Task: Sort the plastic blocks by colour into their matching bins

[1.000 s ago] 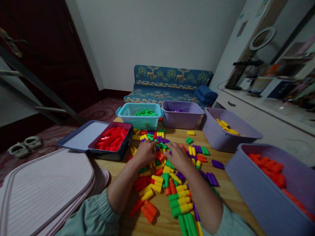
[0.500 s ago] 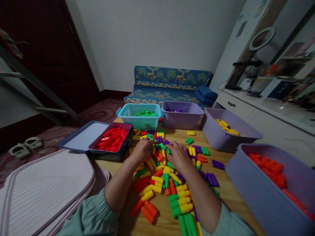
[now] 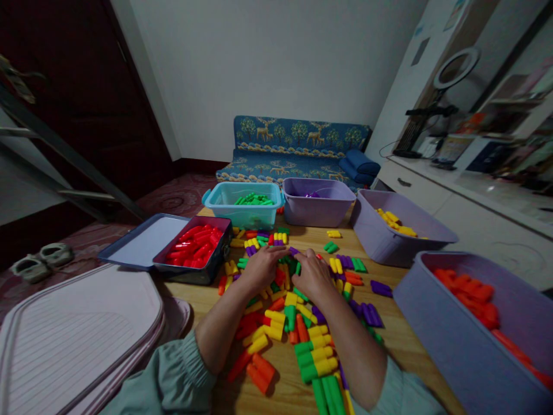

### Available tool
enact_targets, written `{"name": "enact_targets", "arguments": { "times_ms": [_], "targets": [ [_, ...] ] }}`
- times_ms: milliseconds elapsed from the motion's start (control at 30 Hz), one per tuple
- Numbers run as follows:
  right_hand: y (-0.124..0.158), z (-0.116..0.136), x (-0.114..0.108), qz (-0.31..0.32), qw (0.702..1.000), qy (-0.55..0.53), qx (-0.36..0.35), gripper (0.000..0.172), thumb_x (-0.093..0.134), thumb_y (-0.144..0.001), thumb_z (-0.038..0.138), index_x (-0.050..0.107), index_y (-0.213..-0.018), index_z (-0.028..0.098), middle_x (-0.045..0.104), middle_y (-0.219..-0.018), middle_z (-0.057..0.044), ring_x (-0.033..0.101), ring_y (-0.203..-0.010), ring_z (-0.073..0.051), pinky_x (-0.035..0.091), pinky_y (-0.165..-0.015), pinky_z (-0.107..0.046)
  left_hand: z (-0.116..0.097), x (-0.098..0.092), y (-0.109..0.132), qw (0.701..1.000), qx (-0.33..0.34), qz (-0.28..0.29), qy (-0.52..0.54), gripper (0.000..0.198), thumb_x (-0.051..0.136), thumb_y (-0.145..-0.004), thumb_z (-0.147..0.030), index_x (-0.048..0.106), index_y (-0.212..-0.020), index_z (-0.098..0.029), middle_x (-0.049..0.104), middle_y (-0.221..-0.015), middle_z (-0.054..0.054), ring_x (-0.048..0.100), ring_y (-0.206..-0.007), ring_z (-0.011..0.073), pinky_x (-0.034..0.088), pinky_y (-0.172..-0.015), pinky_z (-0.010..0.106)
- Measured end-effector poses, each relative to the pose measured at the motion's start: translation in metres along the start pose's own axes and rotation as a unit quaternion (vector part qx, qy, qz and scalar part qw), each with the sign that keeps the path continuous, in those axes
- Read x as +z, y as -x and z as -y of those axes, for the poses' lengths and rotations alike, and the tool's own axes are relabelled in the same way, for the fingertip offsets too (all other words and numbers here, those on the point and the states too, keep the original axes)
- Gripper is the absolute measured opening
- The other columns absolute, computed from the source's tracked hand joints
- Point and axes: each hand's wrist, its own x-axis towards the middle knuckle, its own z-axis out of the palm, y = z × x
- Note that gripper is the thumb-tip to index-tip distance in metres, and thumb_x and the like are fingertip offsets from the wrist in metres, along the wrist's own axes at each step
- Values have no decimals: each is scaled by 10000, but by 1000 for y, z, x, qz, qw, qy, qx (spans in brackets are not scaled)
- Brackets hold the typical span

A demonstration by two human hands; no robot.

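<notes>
My left hand (image 3: 265,268) reaches into a pile of bullet-shaped plastic building blocks. Its fingers are bent together and point right, with the tips close to a purple block (image 3: 294,251). Facing it, my right hand (image 3: 314,275) is curled, its fingertips at the same purple block and its thumb side beside a green block (image 3: 298,268). What the left fingers grip is hidden behind the hand. Below the hands lie yellow blocks (image 3: 276,331), orange blocks (image 3: 261,372) and joined green blocks (image 3: 328,395), many of them stuck together in rows.
A metal case (image 3: 216,262) of red blocks stands at left. Behind are a turquoise bin (image 3: 242,216) with green blocks and a purple bin (image 3: 317,214). Two more purple bins, one with yellow blocks (image 3: 391,218), one with orange blocks (image 3: 469,294), line the right side.
My left hand has moved right, closer to my right hand, uncovering blocks on its left. The green piece between the hands is now mostly hidden. My right hand has shifted only slightly.
</notes>
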Motion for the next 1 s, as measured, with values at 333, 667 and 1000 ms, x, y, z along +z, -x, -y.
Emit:
{"name": "enact_targets", "arguments": {
  "times_ms": [333, 667, 1000],
  "targets": [
    [-2, -1, 2, 7, 999, -38, -24, 493, 546, -699, 105, 576, -1183, 191, 604, -1178, -94, 544, -1129, -229, 388, -950, -338, -4, -2, 2, 990, -50, 53, -123, 496, 447, -781, -85, 603, -1215, -267, 601, -1191, 80, 629, -980, 223, 501, -785, 299],
    [-4, -3, 1, -10, 997, -81, -2, 436, 699, -688, 201, 620, -1116, 213, 644, -1094, -65, 628, -904, -186, 444, -807, -279, -2, -10, 4, 983, -106, 64, -133, 364, 560, -763, -190, 621, -1119, -234, 601, -1120, 95, 626, -946, 236, 478, -751, 297],
    [-12, -11, 7, -91, 958, -272, -10, 308, 607, -716, 159, 663, -1012, 221, 708, -937, -40, 646, -860, -195, 477, -777, -308, 9, -7, -3, 953, -170, -143, 208, 262, 631, -746, -255, 644, -993, -169, 675, -861, 57, 616, -796, 182, 444, -695, 263]
  ]
}}
